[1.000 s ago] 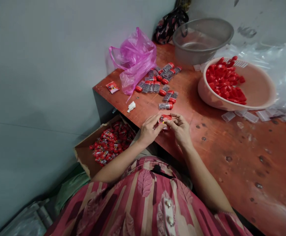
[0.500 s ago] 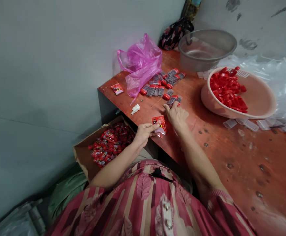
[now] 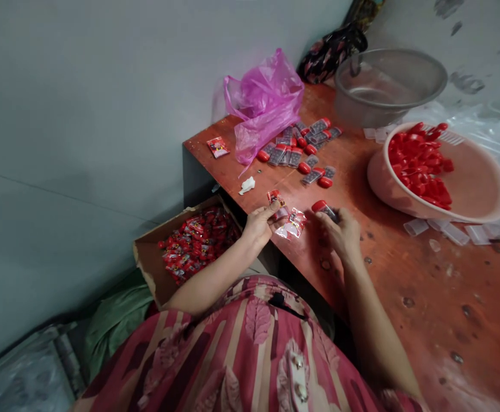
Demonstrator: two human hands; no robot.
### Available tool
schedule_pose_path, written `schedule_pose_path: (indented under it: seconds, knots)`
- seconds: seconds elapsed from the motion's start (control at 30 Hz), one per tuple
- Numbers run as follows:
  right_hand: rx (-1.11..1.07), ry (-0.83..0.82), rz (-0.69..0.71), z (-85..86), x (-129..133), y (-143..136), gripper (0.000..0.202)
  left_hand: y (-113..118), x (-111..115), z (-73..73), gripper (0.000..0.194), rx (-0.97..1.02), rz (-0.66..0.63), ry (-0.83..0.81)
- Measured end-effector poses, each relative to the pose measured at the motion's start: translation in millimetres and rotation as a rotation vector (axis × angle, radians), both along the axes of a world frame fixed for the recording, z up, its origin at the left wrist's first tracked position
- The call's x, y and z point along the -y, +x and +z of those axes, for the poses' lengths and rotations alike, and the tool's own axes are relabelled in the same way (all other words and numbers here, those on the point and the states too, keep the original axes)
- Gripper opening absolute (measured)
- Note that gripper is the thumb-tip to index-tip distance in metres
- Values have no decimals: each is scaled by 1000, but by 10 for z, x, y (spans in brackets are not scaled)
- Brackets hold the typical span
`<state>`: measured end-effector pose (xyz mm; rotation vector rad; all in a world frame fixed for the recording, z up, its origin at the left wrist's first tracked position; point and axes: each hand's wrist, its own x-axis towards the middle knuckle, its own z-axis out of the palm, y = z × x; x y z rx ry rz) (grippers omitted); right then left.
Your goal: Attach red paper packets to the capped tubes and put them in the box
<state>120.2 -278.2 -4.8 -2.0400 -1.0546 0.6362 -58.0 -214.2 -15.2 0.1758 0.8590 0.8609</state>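
Observation:
My left hand [image 3: 259,228] pinches a small red printed plastic packet [image 3: 293,223] at the table's front edge, its clear open-looking part facing right. My right hand [image 3: 343,233] grips a small clear container with a red cap [image 3: 323,209], the cap pointing left toward the packet with a gap between them. Behind the hands lies a loose group of similar red-capped containers [image 3: 292,155] with dark contents. Another red packet [image 3: 218,147] lies flat near the table's left corner.
A cardboard box [image 3: 146,252] of filled red packets stands below the table's left edge. On the table are a pink plastic bag [image 3: 267,97], a crumpled white scrap [image 3: 247,185], a grey basin [image 3: 387,109] and a pink basin [image 3: 481,189] of red caps. Clear empty containers [image 3: 455,233] lie beside it.
My right hand has taken a red-capped container from the group and brought it back toward the packet. The packet in my left hand has turned and spread. The view has shifted slightly left.

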Motion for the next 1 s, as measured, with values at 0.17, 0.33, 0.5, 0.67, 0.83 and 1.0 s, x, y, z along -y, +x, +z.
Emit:
schedule_pose_path:
  seconds: [0.17, 0.33, 0.5, 0.67, 0.83, 1.0]
  knots:
    - [-546, 224, 35, 85, 405, -507, 35, 156, 38, -17, 21, 66, 9, -14]
    - [-585, 324, -34, 18, 486, -731, 35, 312, 142, 67, 24, 123, 27, 31]
    - [-549, 378, -76, -69, 478, -679, 32, 409, 238, 166, 32, 95, -42, 116]
    - [-669, 393, -66, -76, 500, -641, 36, 415, 249, 175, 35, 85, -95, 243]
    - [-640, 466, -105, -118, 484, -629, 34, 372, 232, 139, 38, 36, -236, 303]
    - [-596, 481, -88, -156, 478, -623, 33, 332, 220, 114, 33, -4, -289, 334]
